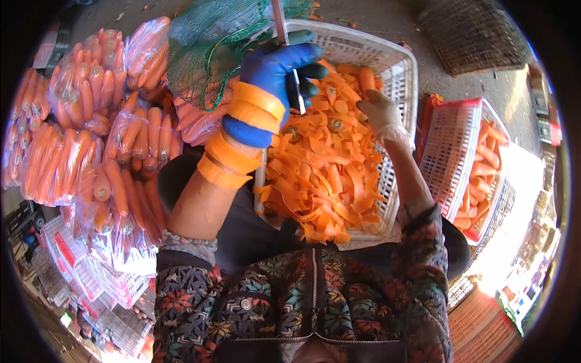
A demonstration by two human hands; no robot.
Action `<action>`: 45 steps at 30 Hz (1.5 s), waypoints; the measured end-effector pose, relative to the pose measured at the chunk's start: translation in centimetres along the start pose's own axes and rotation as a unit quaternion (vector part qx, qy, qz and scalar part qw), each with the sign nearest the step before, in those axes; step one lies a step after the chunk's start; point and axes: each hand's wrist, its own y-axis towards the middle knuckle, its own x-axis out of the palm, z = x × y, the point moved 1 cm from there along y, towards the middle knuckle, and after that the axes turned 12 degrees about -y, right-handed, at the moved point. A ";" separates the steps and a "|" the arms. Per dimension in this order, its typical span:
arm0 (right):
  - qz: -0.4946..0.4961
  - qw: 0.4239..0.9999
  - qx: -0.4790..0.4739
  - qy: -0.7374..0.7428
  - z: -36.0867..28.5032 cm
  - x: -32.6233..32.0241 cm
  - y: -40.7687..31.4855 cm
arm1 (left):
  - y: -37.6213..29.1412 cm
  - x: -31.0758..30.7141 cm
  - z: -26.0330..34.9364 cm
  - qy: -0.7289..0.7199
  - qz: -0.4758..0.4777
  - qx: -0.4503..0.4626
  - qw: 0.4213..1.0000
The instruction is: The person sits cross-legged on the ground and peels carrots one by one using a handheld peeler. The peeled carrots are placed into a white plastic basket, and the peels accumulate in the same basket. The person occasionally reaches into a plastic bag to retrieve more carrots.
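My left hand [283, 66], in a blue glove with dark fingertips, grips a narrow metal-bladed hand tool [297, 93], a peeler or knife, above a white plastic basket [401, 63]. Wide carrot peelings [254, 106] lie across its wrist and forearm. Beneath, a heap of orange carrot peelings [331, 177] fills the basket, with cut carrot ends [336, 124] among them. In a pale glove, my right hand [383, 113] reaches in at the basket's right side. Its fingers are beside a carrot [366, 78]; whether they hold it cannot be made out.
Plastic bags of carrots [86, 90] are piled on the left, beside a green mesh sack [209, 54]. At right stands a red and white crate [449, 154] holding peeled carrots [483, 168]. A brown woven basket [472, 36] sits at the upper right. Stacked crates [91, 267] are lower left.
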 end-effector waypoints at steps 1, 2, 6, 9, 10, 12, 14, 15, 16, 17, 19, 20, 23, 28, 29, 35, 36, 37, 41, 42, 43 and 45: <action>-0.006 0.997 0.000 -0.073 0.1 1.6 2.2 | 0.1 0.4 0.4 0.003 0.008 -0.004 1.000; -0.006 0.994 -0.031 -0.106 0.1 3.0 4.2 | -0.1 0.6 0.9 0.031 0.025 -0.003 0.999; -0.042 0.967 -0.055 -0.245 0.3 6.7 9.6 | 0.2 0.7 3.0 0.018 0.002 0.018 1.000; -0.140 0.959 -0.040 -0.242 -0.1 7.7 12.0 | 0.8 -0.1 3.7 -0.020 -0.011 0.010 1.000; -0.206 0.956 -0.034 -0.207 -0.3 8.1 12.4 | 1.0 -0.5 3.6 -0.024 0.000 0.001 1.000; -0.290 0.932 -0.067 -0.209 -0.6 8.6 12.1 | 1.3 -1.0 3.3 -0.092 -0.046 0.009 0.995; -0.330 0.893 -0.142 -0.272 -0.6 9.0 10.5 | 1.4 -1.5 3.0 -0.147 -0.066 -0.008 0.987; -0.294 0.920 -0.124 -0.229 -0.4 8.9 9.4 | 1.4 -1.6 2.8 -0.162 -0.051 -0.023 0.985; -0.261 0.943 -0.104 -0.177 0.2 8.2 7.9 | 1.4 -1.9 2.9 -0.150 -0.036 -0.042 0.987; -0.228 0.961 -0.082 -0.131 0.8 7.4 6.3 | 1.4 -1.9 2.9 -0.140 -0.045 -0.035 0.989; -0.224 0.951 -0.060 -0.206 1.3 5.2 4.5 | 1.2 -1.9 3.0 -0.099 -0.042 -0.052 0.993; -0.242 0.932 -0.021 -0.270 1.5 3.9 3.7 | 1.1 -1.7 3.0 -0.077 -0.043 -0.049 0.995; -0.229 0.961 0.067 -0.138 1.5 0.4 -0.1 | 0.6 -0.9 1.9 0.043 -0.075 -0.016 0.996; -0.116 0.965 0.046 0.230 0.3 -4.6 -8.6 | -1.7 1.4 -3.6 0.152 -0.121 -0.016 0.981; -0.094 0.941 0.030 0.324 -0.1 -5.4 -10.3 | -2.4 1.8 -4.5 0.226 -0.148 -0.002 0.963; -0.038 0.873 -0.074 0.480 -3.5 -9.9 -18.6 | -8.7 4.0 -6.9 0.428 -0.218 0.149 0.864; -0.047 0.884 -0.041 0.464 -4.1 -10.2 -19.2 | -10.0 4.4 -6.7 0.485 -0.229 0.263 0.802; -0.050 0.895 -0.031 0.443 -5.0 -10.1 -19.6 | -11.3 4.8 -6.7 0.534 -0.214 0.332 0.748; 0.053 0.993 -0.090 0.057 -7.3 -10.6 -22.0 | -13.6 5.8 -7.0 0.634 -0.202 0.327 0.671; 0.055 0.993 -0.085 0.052 -7.8 -10.7 -22.5 | -13.5 5.7 -7.0 0.659 -0.196 0.314 0.655; 0.059 0.995 -0.069 0.033 -8.1 -10.9 -23.0 | -13.3 5.5 -7.1 0.667 -0.191 0.331 0.640; 0.078 0.994 -0.059 0.055 -8.5 -11.7 -24.7 | -12.3 4.5 -7.1 0.713 -0.187 0.243 0.630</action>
